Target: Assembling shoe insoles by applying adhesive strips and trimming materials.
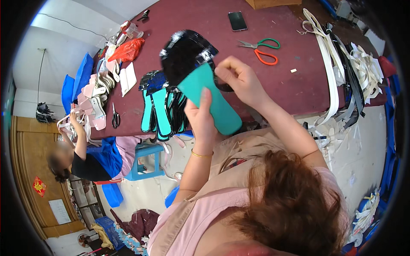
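My left hand [200, 117] grips a teal insole [225, 114], thumb on its face, raised over the table's near edge. A shiny black toe piece [183, 57], broad and rounded, lies at the insole's upper end; I cannot tell whether the two are joined. My right hand [240, 79] is closed in a pinch at the right border of these pieces, beside a curved dark edge. What its fingertips hold is hidden. Left of my left hand lies a pile of similar teal insoles [161, 112] with black edging and shiny black tops [153, 81].
The maroon table [277, 89] bears scissors [261, 48] with green and orange handles, a phone [237, 21], black scissors [115, 117] and a red plastic bag [126, 50]. White and black straps [326, 59] hang over its right end. Another person [92, 160] works at the left beside pink pieces [96, 100].
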Available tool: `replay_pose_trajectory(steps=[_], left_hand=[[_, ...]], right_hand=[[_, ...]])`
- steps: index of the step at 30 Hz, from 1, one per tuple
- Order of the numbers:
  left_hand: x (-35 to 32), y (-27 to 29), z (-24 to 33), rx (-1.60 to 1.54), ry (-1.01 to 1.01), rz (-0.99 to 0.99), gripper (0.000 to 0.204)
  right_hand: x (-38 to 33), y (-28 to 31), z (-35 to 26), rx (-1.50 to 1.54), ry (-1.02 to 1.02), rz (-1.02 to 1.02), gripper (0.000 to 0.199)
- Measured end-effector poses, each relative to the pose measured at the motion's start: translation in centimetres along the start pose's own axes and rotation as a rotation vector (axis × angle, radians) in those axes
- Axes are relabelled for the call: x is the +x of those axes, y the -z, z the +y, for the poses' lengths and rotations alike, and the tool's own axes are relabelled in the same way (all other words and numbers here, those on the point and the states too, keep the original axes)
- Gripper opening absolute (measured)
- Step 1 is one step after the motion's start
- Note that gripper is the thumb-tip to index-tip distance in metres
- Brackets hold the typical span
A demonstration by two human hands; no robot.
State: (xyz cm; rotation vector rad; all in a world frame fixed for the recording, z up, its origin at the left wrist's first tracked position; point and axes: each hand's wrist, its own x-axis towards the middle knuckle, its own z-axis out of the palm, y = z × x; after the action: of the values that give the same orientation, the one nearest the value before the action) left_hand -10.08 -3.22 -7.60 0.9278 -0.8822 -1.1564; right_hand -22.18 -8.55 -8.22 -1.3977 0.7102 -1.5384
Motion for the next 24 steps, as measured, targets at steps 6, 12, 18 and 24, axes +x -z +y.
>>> replay_pose_trajectory(steps=[6,12,18,24], left_hand=[[0.7,-2.3,1.7,-0.087,-0.191,0.002,0.034],[1.5,-0.9,1.7,0.046,-0.150,0.044,0.047],[6.0,0.1,-1.0,-0.290,-0.019,0.266,0.047],[-1.4,-2.5,1.7,-0.039,0.336,-0.647,0.051]], right_hand=[[0.1,-0.6,-3.3,0.042,-0.220,-0.184,0.018],[-5.8,1.1,-0.1,-0.104,-0.203,-0.142,0.021],[-5.0,1.5,-1.3,-0.238,-0.102,-0.030,0.025],[1.1,6.6,-8.8,-0.335,-0.007,-0.151,0.015]])
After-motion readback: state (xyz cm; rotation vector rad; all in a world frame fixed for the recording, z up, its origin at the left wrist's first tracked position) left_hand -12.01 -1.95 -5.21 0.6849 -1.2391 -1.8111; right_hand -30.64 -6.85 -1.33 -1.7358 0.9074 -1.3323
